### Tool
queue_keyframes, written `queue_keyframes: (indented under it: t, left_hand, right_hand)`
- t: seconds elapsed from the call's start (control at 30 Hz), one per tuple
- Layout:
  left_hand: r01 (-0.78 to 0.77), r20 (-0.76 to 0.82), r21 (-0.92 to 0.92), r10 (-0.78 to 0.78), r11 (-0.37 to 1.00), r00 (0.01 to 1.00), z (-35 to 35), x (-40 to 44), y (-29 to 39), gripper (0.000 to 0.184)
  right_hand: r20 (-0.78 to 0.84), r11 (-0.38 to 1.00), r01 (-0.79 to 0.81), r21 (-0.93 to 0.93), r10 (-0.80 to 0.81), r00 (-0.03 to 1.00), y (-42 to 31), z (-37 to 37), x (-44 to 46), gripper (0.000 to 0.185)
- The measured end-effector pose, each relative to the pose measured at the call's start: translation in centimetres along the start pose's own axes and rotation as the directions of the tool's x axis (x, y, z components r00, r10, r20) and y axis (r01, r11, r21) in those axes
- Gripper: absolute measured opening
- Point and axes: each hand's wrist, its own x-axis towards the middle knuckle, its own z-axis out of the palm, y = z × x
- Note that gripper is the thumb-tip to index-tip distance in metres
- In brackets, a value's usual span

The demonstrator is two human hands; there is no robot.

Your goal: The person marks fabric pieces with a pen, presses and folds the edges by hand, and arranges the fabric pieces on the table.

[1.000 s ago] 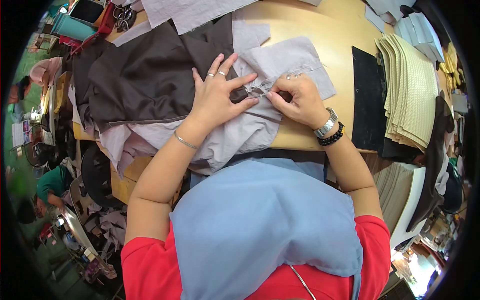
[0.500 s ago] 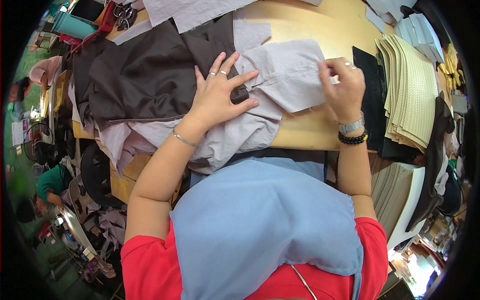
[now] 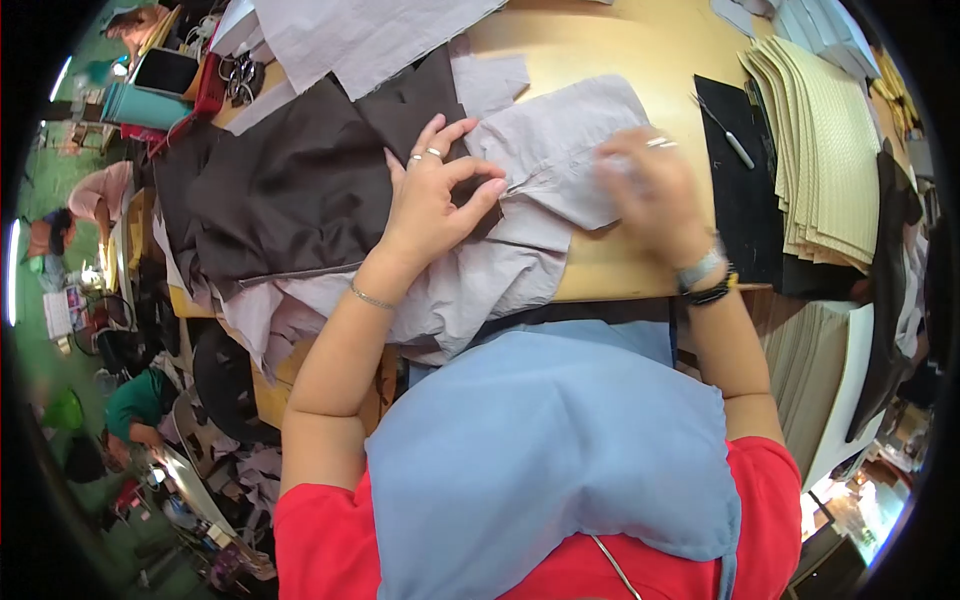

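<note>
Dark brown cloth (image 3: 290, 180) lies over light grey cloth (image 3: 480, 280) on the wooden table (image 3: 690, 50). My left hand (image 3: 435, 190) rests at the right edge of the brown cloth, with thumb and index finger pinched at the edge of a light grey piece (image 3: 560, 130). That piece has a seam and lies flat to the right. Over its right side is my right hand (image 3: 655, 190), smeared by motion, so its fingers cannot be made out. A pointed tool with a white handle (image 3: 738, 150) lies on a black board (image 3: 735, 200).
Cream textured sheets (image 3: 820, 150) are stacked at the right. Another light grey cloth (image 3: 360, 35) covers the back of the table. Scissors (image 3: 243, 78) and a red tray (image 3: 210, 90) sit at the back left. People (image 3: 140, 400) are at work far left.
My left thumb and index finger have closed together. My right hand moved right off the cloth, then back left over it. The view has shifted, and the white-handled tool now shows on the black board.
</note>
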Motion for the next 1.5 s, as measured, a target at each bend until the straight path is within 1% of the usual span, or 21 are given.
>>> queue_keyframes:
  t: [0.03, 0.1, 0.2, 0.33, 0.4, 0.67, 0.77, 0.87, 0.97, 1.07, 1.2, 1.4, 1.5]
  left_hand:
    - [-0.040, -0.063, 0.067, 0.044, 0.997, 0.997, -0.3, 0.3, 1.3, 0.019]
    - [-0.040, -0.023, 0.138, 0.044, 0.990, 0.999, -0.5, 0.7, 2.2, 0.018]
    - [0.001, 0.020, 0.196, -0.005, 0.981, 1.000, -0.6, 0.9, 2.5, 0.017]
    - [0.031, 0.052, 0.230, -0.044, 0.973, 0.998, -0.4, 1.1, 2.0, 0.017]
    - [0.050, 0.080, 0.195, -0.067, 0.980, 0.995, -0.5, 1.4, 1.9, 0.018]
    - [0.086, 0.202, 0.112, -0.108, 0.990, 0.973, -1.5, 2.6, 1.0, 0.023]
    - [0.056, 0.235, 0.108, -0.080, 0.993, 0.969, -1.6, 2.3, 0.4, 0.024]
    - [0.022, 0.245, 0.081, -0.041, 0.996, 0.969, -1.7, 1.3, 0.2, 0.029]
    - [-0.003, 0.210, 0.092, -0.017, 0.996, 0.978, -1.4, 0.0, 0.4, 0.039]
    - [-0.012, 0.167, 0.088, -0.003, 0.996, 0.986, -1.0, -0.7, 0.0, 0.045]
    - [0.004, 0.161, 0.092, -0.019, 0.996, 0.987, -0.9, -0.9, 0.1, 0.045]
    - [-0.011, 0.146, 0.092, -0.003, 0.996, 0.989, -0.7, -1.0, 0.0, 0.046]
    - [-0.016, 0.130, 0.092, 0.004, 0.996, 0.991, -0.6, -1.1, -0.2, 0.046]
  right_hand:
    - [0.040, 0.998, 0.060, 0.011, -0.060, 0.997, -2.0, 1.3, 0.3, 0.014]
    - [0.107, 0.989, 0.088, 0.117, -0.101, 0.989, -3.3, 3.8, 0.2, 0.016]
    - [0.149, 0.990, 0.055, 0.130, -0.075, 0.986, -3.0, 5.3, 0.0, 0.015]
    - [0.134, 0.991, 0.096, 0.091, -0.108, 0.985, -2.6, 5.9, -0.7, 0.014]
    - [0.108, 0.991, 0.114, 0.075, -0.122, 0.987, -2.8, 5.8, -0.6, 0.013]
    - [0.146, 0.998, 0.043, 0.034, -0.048, 0.988, -2.7, 6.6, 0.0, 0.014]
    - [0.157, 0.999, 0.036, -0.007, -0.035, 0.987, -2.9, 7.0, 0.3, 0.013]
    - [0.166, 0.999, 0.032, -0.016, -0.029, 0.986, -2.9, 7.0, 0.4, 0.010]
    - [0.179, 0.999, 0.030, -0.011, -0.027, 0.983, -2.7, 7.0, 0.4, 0.009]
    - [0.179, 1.000, 0.028, -0.002, -0.028, 0.984, -2.7, 7.0, 0.3, 0.008]
    - [0.168, 0.999, 0.036, 0.006, -0.036, 0.985, -2.6, 6.9, 0.2, 0.009]
    - [0.190, 0.999, 0.050, -0.003, -0.049, 0.981, -2.5, 6.4, -0.2, 0.019]
    - [0.201, 0.994, 0.082, -0.068, -0.067, 0.977, -2.6, 6.1, -0.6, 0.024]
